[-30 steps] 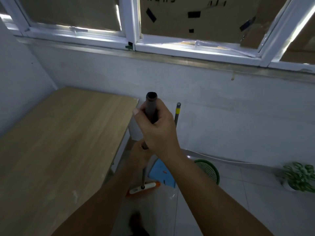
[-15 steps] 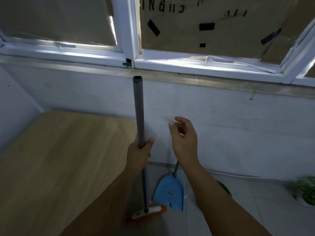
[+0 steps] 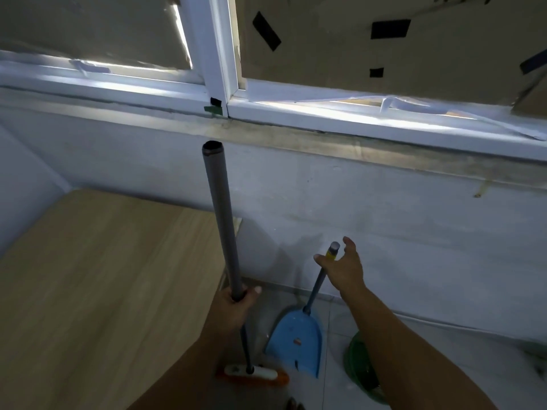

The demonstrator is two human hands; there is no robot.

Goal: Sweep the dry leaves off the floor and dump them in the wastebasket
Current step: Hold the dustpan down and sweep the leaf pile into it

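Fingers (image 3: 349, 244) spread at dustpan (image 3: 296, 338) handle; left hand (image 3: 236, 303) grips broom (image 3: 220, 220).

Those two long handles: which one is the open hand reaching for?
The right hand reaches for the thin dustpan handle with the yellow band, leaning on the wall. The thicker grey broom handle is gripped by the left hand.
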